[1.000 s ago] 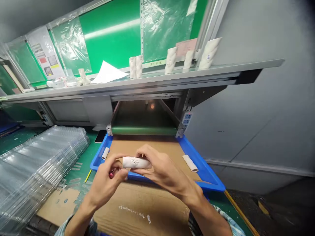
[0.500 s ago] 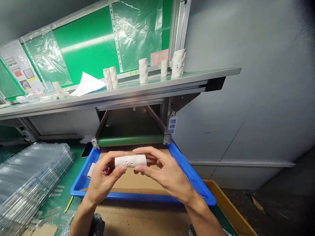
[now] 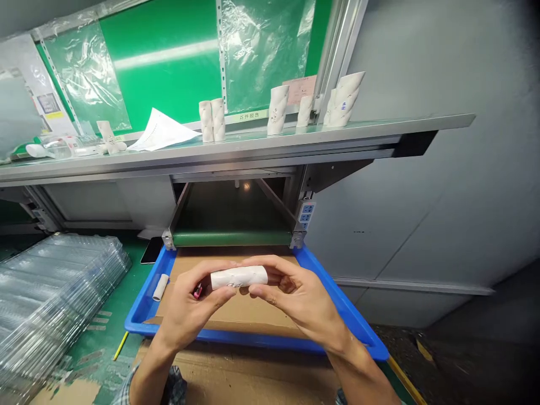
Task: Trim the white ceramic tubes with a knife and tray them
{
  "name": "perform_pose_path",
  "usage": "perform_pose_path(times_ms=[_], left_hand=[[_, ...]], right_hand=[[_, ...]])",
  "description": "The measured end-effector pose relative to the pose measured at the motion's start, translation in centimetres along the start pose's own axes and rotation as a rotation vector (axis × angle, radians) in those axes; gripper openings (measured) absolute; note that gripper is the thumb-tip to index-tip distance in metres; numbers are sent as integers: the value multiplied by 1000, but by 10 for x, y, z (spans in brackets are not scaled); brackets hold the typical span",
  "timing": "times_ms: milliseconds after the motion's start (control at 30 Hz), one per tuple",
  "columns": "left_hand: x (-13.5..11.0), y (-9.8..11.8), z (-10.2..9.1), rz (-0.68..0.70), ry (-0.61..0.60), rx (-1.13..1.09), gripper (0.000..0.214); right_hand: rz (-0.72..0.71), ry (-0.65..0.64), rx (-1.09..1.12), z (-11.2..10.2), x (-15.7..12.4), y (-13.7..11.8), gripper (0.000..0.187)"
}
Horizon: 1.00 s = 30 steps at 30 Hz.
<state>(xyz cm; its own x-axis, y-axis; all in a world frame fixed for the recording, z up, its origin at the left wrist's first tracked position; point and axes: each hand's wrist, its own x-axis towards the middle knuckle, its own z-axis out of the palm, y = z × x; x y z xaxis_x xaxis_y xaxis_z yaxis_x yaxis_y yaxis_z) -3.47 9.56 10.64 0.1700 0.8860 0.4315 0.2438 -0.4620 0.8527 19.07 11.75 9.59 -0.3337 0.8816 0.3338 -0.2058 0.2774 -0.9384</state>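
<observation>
Blue tray [image 3: 253, 336] lined with cardboard [image 3: 240, 318] sits below the bench shelf [image 3: 236, 143]. Over its center, a white tube [image 3: 238, 277] lies nearly level, its long axis running 9 to 3 o'clock. The left hand [image 3: 189, 304] and right hand [image 3: 299, 301] grip it, fingers [image 3: 274, 269] closed around it. A small pink item [image 3: 197, 291] shows at the left hand.

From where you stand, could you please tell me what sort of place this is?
Probably a factory production line: a green conveyor belt runs under a shelf of white cylindrical parts, beside a blue tray and stacked clear plastic trays.
</observation>
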Motion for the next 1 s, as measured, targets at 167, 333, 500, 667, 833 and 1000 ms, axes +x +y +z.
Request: perform_pose_path(times_ms=[167,333,500,667,833,1000], left_hand=[[-2,1,-4,59,14,79,33],[-2,2,-5,51,12,94,33],[-4,0,-5,64,15,93,36],[-6,-5,-11,57,-12,126,36],[-7,-5,-15,105,-59,155,34],[-6,-1,-15,73,-71,148,30]], right_hand=[[-81,14,-43,1,-2,2,31],[-148,21,-149,2,-8,-2,28],[-98,11,-119,3,-9,-3,36],[-122,-1,-124,4,-9,-6,31],[-142,-26,-117,4,-10,-6,30],[-220,-28,-187,2,-11,0,46]])
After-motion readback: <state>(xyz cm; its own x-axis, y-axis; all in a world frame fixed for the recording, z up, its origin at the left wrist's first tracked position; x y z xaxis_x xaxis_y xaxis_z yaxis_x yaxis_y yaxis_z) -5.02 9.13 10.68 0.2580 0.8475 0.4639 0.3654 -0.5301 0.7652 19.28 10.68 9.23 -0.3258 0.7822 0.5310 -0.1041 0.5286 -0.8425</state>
